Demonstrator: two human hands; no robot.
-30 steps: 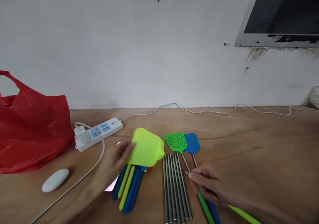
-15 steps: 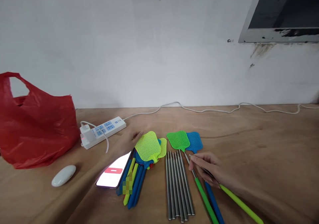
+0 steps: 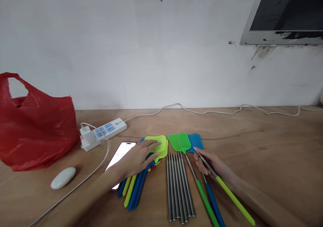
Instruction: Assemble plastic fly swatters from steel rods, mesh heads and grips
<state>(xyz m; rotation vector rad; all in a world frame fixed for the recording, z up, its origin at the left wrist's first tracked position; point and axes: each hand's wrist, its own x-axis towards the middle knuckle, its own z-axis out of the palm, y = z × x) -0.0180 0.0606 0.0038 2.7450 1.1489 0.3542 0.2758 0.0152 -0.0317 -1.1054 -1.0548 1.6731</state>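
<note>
My right hand (image 3: 210,161) grips a telescopic metal rod with a yellow-green handle (image 3: 236,200), its bare tip pointing up and left. My left hand (image 3: 137,158) lies over a pile of fly swatter parts, fingers spread across a yellow-green swatter head (image 3: 156,142). Blue and yellow handle-like pieces (image 3: 135,191) stick out below that hand. Between my hands several bare metal rods (image 3: 179,190) lie side by side. Right of them are a green swatter (image 3: 180,141) and a blue swatter (image 3: 195,142), both with rods and handles running toward me.
A lit phone (image 3: 123,150) is partly under my left forearm. Further left are a white power strip (image 3: 117,126) with a plugged-in charger, a white oval object (image 3: 63,178) and a red plastic bag (image 3: 37,129). A white cable (image 3: 202,112) runs along the wall.
My left hand has moved right, from the left edge of the yellow-green head onto it, and that head sits flatter. My right hand has raised the rod's tip, which shows more clearly.
</note>
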